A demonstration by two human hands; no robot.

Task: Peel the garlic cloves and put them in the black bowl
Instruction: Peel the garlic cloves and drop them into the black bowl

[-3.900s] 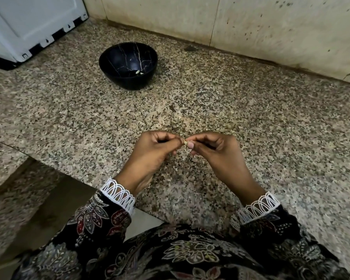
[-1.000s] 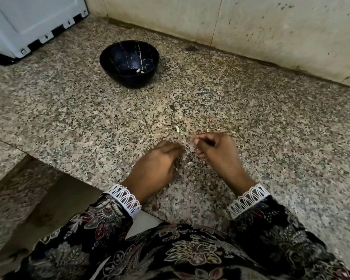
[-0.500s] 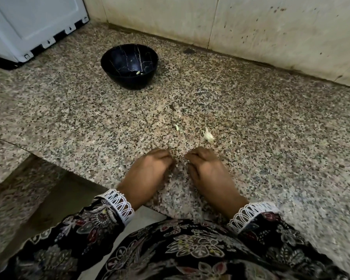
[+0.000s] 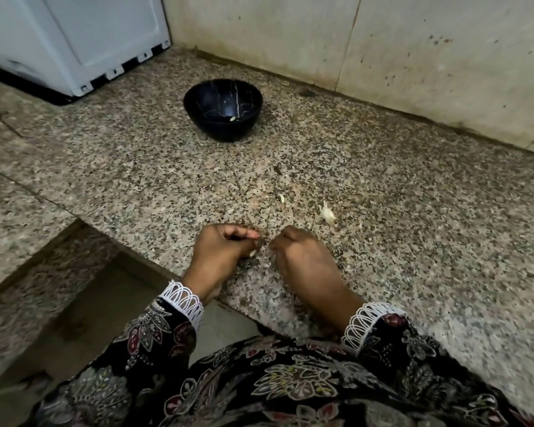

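garlic clove (image 4: 326, 212) on counter, well nearer than the bowl (image 4: 222, 108) | light, firm, slippery, papery skin; pinch at its ends | left hand (image 4: 221, 251) curled round a pale bit | right hand (image 4: 302, 260) curled, contents unclear

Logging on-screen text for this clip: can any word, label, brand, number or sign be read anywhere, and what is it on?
None can be read.
White appliance: plain panel, no lettering visible.
Black bowl: pale veining only, no writing.
Wall tiles: dark specks, no text.
Sleeves: floral print, no words.
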